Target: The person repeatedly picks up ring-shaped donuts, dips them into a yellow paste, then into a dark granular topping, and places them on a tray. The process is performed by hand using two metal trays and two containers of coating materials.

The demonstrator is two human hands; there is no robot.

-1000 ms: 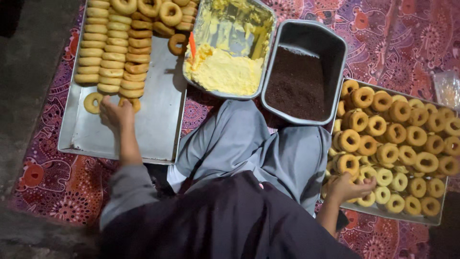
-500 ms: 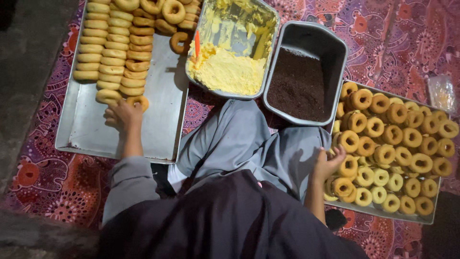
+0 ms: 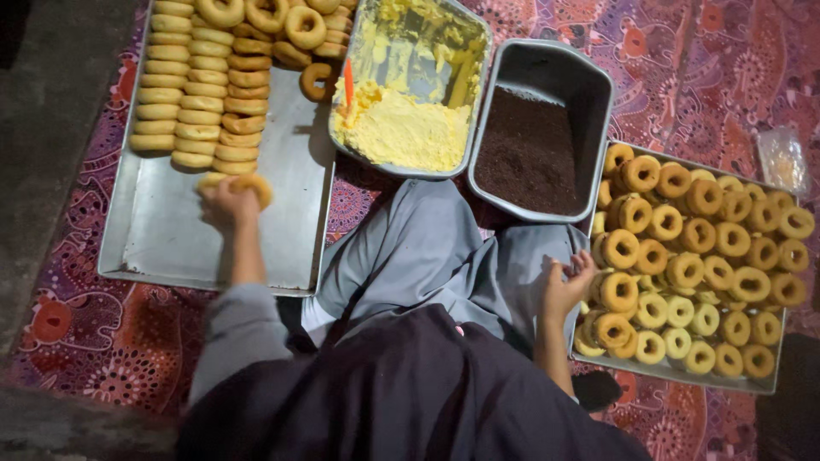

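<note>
My left hand point(image 3: 226, 203) grips a golden ring pastry point(image 3: 254, 185) on edge, against the near end of the stacked rows of ring pastries point(image 3: 198, 94) on the left metal tray point(image 3: 162, 243). My right hand point(image 3: 565, 283) hovers with fingers apart at the left edge of the right tray point(image 3: 760, 386). It holds nothing and is close to a ring pastry point(image 3: 617, 291) among the several lying flat there.
A metal pan of yellow cream point(image 3: 401, 128) with an orange spatula point(image 3: 348, 83) sits ahead, beside a pan of dark brown crumbs point(image 3: 530, 154). My grey-trousered knees point(image 3: 427, 256) lie between the trays. A patterned red mat point(image 3: 85, 333) covers the floor.
My left hand carried the ring pastry from the tray's bare part up against the end of the stacked rows. My right hand lifted off the flat pastries and drew back to the tray's left edge.
</note>
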